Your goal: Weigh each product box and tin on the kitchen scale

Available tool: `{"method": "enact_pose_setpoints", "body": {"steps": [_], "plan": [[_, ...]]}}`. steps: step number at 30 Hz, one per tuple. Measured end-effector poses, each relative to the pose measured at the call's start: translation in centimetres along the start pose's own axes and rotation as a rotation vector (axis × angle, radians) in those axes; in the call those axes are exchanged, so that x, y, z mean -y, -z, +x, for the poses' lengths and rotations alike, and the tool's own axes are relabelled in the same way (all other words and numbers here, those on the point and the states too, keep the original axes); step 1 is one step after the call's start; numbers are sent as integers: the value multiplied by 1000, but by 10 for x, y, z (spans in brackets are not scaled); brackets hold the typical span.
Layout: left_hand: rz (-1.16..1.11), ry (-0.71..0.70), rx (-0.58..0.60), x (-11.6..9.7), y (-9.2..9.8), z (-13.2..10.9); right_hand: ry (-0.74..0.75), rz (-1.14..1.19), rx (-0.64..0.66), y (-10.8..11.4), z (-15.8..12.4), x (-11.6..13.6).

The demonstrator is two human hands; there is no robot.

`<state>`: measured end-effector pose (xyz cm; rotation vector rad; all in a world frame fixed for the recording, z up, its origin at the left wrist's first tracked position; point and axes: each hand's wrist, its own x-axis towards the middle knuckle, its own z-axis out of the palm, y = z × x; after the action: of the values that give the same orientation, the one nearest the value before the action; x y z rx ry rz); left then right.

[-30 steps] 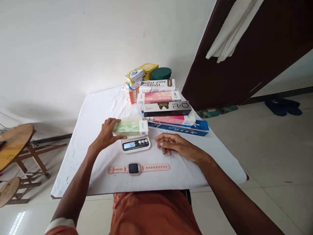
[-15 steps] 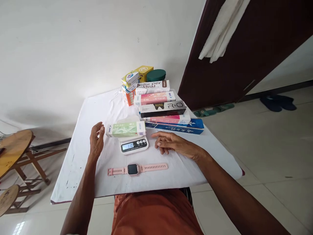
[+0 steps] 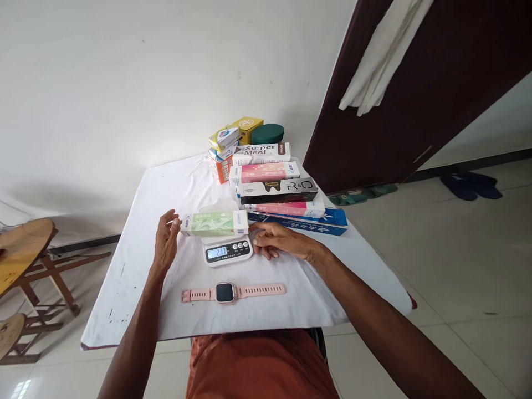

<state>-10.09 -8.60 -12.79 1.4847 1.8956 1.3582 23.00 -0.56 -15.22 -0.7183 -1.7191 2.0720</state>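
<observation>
A light green toothpaste box (image 3: 214, 223) lies crosswise on a small white kitchen scale (image 3: 228, 260), whose lit display appears to read 217. At the box's left end is my left hand (image 3: 167, 241), fingers loosely bent and apart from the thumb; whether the thumb touches the box I cannot tell. My right hand (image 3: 282, 241) is by the other end, its index finger reaching to the box's edge and the remaining fingers curled beside the scale. Neither hand grips the box. In front of the scale a pink-strapped smartwatch (image 3: 225, 292) lies flat, face up.
Behind the scale lie several cartons, including a black-and-white R&O box (image 3: 278, 190), a blue box (image 3: 328, 221) and a Super Meal box (image 3: 261, 153). A green-lidded tub (image 3: 267, 133) stands by the wall. Wooden stools (image 3: 29, 255) are at left, a dark door (image 3: 394, 100) at right.
My right hand has moved left to the box's right end, and my left hand is closer to its left end. The scale's display has gone from about 310 to 217.
</observation>
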Motion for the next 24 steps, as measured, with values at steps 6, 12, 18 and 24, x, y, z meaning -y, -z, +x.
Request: {"method": "enact_pose_setpoints", "body": {"steps": [6,12,18,24], "plan": [[0,38,116,-3,-5,-4,7,2,1,0,1,-5],[-148,112,154,0,-5,-4,-8,-26,-17,-5,1,1],[135,-110,31,-3,2,-2,-4,-6,-18,-5,0,0],[411,-455,61,-9,-4,-7,-1,7,-63,-3,-2,-6]]}}
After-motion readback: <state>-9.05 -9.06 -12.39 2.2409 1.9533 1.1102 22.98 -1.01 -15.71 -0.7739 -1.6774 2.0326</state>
